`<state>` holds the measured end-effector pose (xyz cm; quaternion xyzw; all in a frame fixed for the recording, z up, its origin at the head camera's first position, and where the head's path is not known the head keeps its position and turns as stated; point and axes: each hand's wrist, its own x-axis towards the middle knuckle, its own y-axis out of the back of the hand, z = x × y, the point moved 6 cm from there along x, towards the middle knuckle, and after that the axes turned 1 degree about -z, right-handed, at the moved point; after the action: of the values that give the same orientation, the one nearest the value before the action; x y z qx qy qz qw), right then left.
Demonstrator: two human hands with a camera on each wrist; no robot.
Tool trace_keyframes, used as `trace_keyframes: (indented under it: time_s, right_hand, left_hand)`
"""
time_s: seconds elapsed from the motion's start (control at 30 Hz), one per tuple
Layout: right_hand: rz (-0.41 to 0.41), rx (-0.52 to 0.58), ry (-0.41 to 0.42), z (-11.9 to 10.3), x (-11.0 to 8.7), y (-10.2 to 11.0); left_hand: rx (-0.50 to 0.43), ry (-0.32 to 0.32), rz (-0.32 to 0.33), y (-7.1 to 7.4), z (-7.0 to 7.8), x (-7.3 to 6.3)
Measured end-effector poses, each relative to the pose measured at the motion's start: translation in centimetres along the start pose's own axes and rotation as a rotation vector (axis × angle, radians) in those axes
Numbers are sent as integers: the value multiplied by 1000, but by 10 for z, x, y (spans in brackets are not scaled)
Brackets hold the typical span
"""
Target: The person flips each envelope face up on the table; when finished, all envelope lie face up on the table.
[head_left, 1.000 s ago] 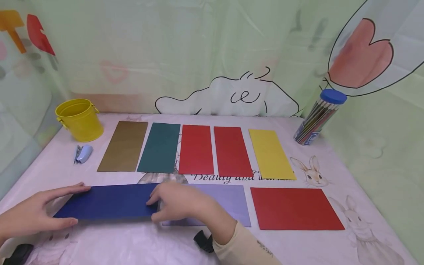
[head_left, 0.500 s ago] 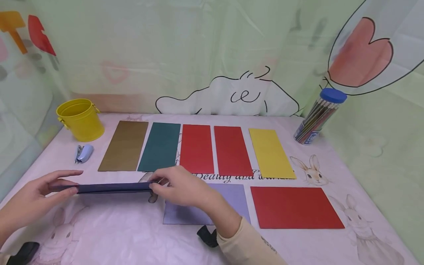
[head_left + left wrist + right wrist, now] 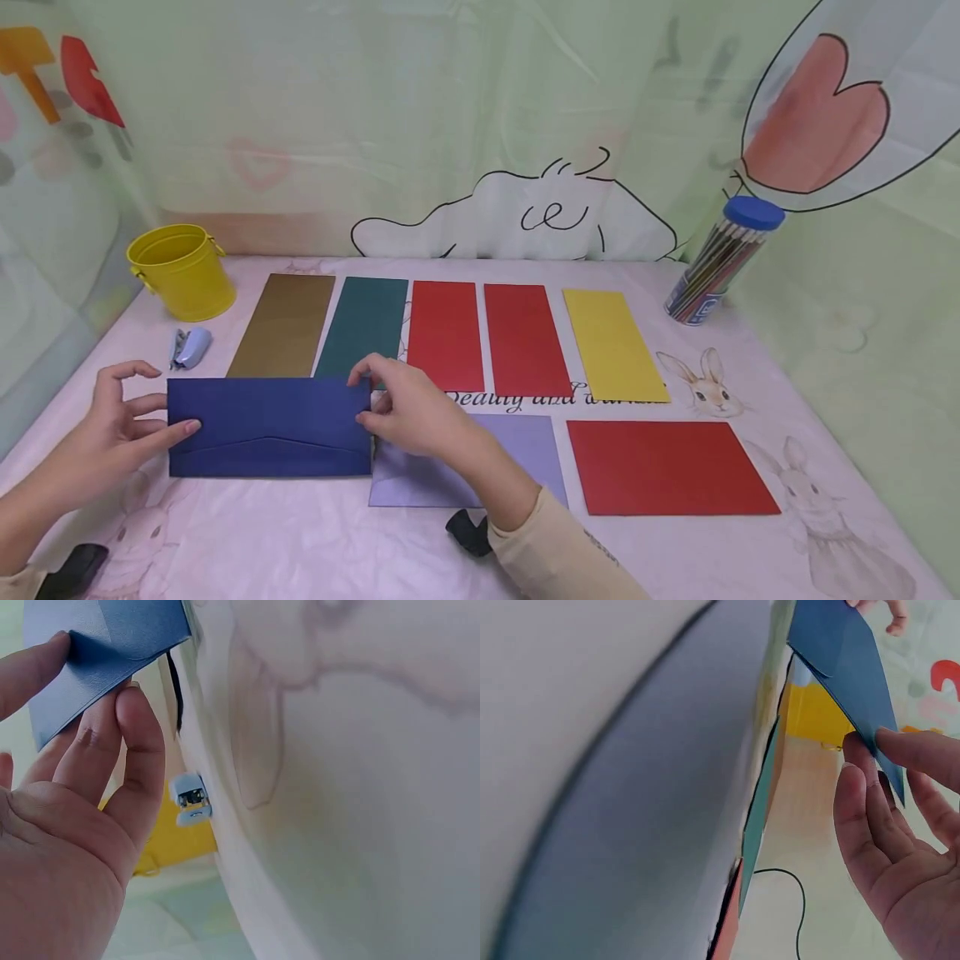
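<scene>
A dark blue envelope is held upright by its two short ends, its curved flap line facing the head camera. The left hand pinches the left end, thumb on the near face and fingers behind. At the opposite end the right hand pinches the edge between thumb and fingers. In the left wrist view, the thumb presses on the blue envelope with fingers behind it. A lilac envelope lies flat, partly under the right forearm. The blue one overlaps the lower edges of the brown envelope and green envelope.
Two red envelopes and a yellow envelope continue the back row. Another red envelope lies at front right. A yellow bucket and light blue stapler stand left. A blue-lidded tube of pencils stands back right.
Both hands lifted the blue envelope off the table and tilted it, first edge-on, then upright, so the face with the flap line now shows.
</scene>
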<state>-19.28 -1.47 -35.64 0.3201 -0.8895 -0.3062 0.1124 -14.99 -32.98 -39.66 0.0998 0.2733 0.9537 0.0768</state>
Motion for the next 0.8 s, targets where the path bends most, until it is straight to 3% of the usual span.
trace_keyframes:
  time_s: [0.07,0.13,0.3,0.37,0.57,0.8]
  right_hand:
    - [-21,-35,-4,2,1,-3]
    - [-45,-77,-8,3,1,-6]
    - [-92,-166,-41,7,-1,-12]
    - [-108,-200,-58,8,-2,-14]
    - [-197,-304,-74,8,-3,-23]
    - [-260,-449,-51,9,-4,-33]
  left_hand:
    - [22,-14,-8,-2,0,-1]
    - [71,12,-21,-5,-1,-2]
    - [197,173,-73,-11,-7,-3]
    - [231,207,-109,-14,-7,-3]
    - [328,176,-169,-20,0,-4]
    - [451,211,-215,-20,2,-3]
